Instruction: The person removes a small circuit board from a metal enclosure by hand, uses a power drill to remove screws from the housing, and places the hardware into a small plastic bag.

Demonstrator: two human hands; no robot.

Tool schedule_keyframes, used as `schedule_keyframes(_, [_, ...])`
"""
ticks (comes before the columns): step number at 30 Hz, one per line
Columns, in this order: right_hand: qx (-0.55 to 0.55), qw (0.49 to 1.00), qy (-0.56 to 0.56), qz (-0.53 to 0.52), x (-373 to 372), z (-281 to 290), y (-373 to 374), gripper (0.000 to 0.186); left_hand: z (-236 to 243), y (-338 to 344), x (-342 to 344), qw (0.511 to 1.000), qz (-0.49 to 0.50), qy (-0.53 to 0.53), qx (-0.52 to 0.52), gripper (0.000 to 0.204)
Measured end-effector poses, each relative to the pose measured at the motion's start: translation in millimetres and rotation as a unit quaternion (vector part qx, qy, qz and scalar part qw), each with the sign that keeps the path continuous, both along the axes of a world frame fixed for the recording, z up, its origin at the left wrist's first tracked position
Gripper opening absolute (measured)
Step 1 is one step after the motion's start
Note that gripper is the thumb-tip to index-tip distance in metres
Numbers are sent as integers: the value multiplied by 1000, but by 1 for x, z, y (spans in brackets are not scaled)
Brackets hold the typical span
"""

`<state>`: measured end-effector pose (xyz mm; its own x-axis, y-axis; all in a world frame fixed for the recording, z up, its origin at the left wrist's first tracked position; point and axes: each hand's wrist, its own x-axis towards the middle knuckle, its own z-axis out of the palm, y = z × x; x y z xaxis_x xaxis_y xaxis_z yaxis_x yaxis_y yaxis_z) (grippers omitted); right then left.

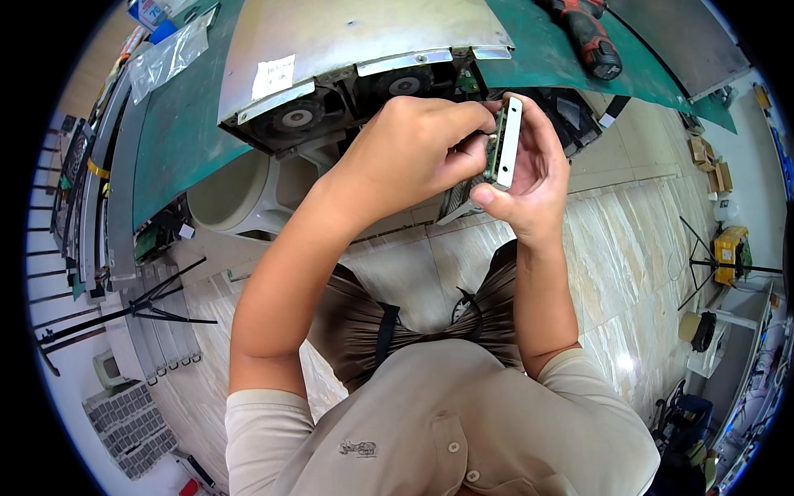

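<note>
My right hand [542, 169] grips a small green circuit board [493, 155] with a white strip [510, 142] along its edge. The strip has round holes and stands nearly upright between thumb and fingers. My left hand [422, 140] reaches across to the board's left side, its fingers bent into a pinch against it. Whatever lies between those fingertips is hidden. Just beyond both hands is a silver metal case [356, 33] with two dark round fans [294, 118] in its near face.
The case rests on a green mat [186, 107]. A red and black cordless power tool [591, 41] lies at the far right, a clear plastic bag [169, 58] at the far left. Below the table edge stands a pale plastic stool [231, 194]. Black tripod legs [165, 306] spread at left.
</note>
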<state>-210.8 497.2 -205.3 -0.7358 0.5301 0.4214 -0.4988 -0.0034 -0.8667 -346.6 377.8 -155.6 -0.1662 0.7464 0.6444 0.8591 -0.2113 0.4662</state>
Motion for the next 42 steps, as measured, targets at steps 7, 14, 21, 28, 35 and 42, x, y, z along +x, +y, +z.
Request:
schedule_keyframes(7, [-27, 1000, 1, 2, -1, 3, 0, 101, -2, 1, -1, 1000, 3, 25, 12, 15])
schedule_keyframes(14, [-46, 999, -7, -10, 0, 7, -3, 99, 2, 2, 0, 1000, 3, 12, 14, 13])
schedule_keyframes(21, [-9, 1000, -7, 21, 1, 4, 7, 105, -3, 3, 1, 1000, 8, 23, 16, 16])
schedule_keyframes(28, [-6, 1000, -11, 20, 1, 6, 10, 105, -5, 2, 3, 999, 18, 25, 27, 15])
schedule_keyframes(35, [-24, 999, -22, -9, -2, 14, 3, 98, -3, 3, 1, 999, 19, 3, 27, 13])
schedule_keyframes(42, [-22, 1000, -13, 17, 1, 8, 8, 102, -5, 4, 4, 999, 29, 20, 28, 15])
